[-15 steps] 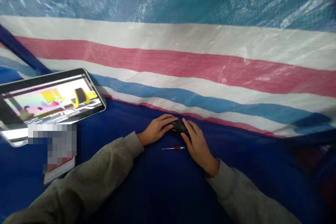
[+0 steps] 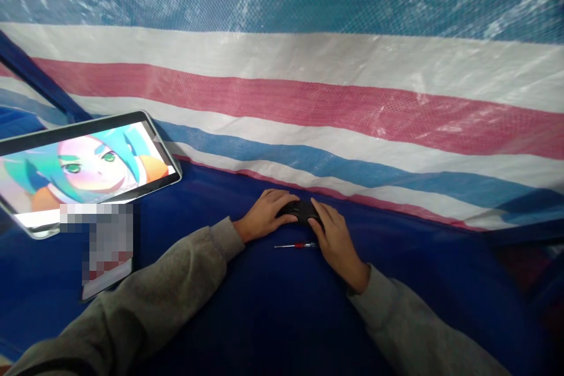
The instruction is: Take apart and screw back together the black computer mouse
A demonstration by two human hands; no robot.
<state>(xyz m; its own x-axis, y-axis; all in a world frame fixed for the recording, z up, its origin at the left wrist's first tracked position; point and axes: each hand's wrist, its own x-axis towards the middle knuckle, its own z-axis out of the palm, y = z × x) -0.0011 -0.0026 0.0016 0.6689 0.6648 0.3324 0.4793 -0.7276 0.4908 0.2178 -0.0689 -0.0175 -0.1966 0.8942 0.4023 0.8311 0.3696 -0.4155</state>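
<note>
A black, rounded object shaped like a computer mouse [image 2: 304,211] lies on the dark blue table surface, gripped from both sides. My left hand [image 2: 268,214] has its fingers over the left end and its thumb along the near side. On the right end, the fingers and thumb of my right hand [image 2: 332,232] close around it. Both hands hide parts of its ends. Just in front of it, a small screwdriver [image 2: 297,245] with a red and clear handle lies flat, its thin shaft pointing left and its handle end close to my right hand.
To the left, a tablet [image 2: 177,176] shows a bright cartoon picture. Nearer me is a flat item with a pale edge [image 2: 108,279], mostly blurred out. A striped woven plastic sheet [image 2: 308,94] hangs behind the table [image 2: 264,317], with a blue frame bar [image 2: 39,79] at left.
The view has shifted slightly. Both hands stay on the black object, with a small shift of the fingers and left thumb. The tablet's picture has changed.
</note>
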